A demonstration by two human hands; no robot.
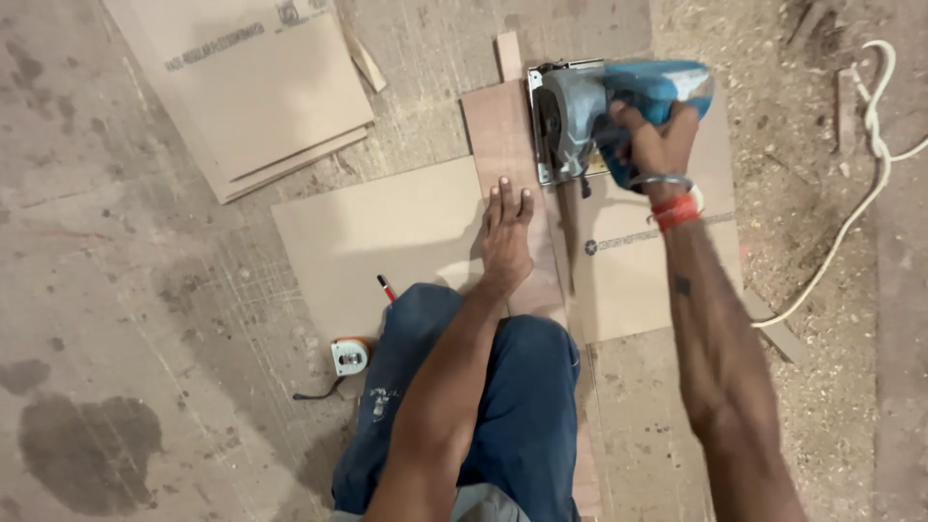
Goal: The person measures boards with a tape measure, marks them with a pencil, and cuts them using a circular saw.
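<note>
Boards are lying across a dusty concrete floor (116, 290), and going from the left, a stack of pale brown sheets (261, 92) is sitting at the top, its upper sheet carrying a line of dark print along one edge. Below it, a small white and orange tape measure (349, 356) is resting on the floor just beside a red pencil (386, 287), which is lying on a wide pale board (387, 237). Over that board, a narrow reddish-brown strip (503, 135) is running away from the person, whose blue-trousered knee is showing at the bottom. The left hand (506, 237) is reaching straight forward and pressing flat on the strip, palm down, fingers extended and held close together. To the right, the right hand (657, 140) is stretching out with the arm nearly straight, fingers curling tightly around the handle of a blue and grey circular saw (590, 111), which is sitting on the strip's far end. A red band and a metal bangle are circling that wrist. Beneath the forearm, another pale sheet (628, 271) is showing a round dark stamp with a line of print. At the far right, a white cable (875, 155) is trailing over sawdust.
</note>
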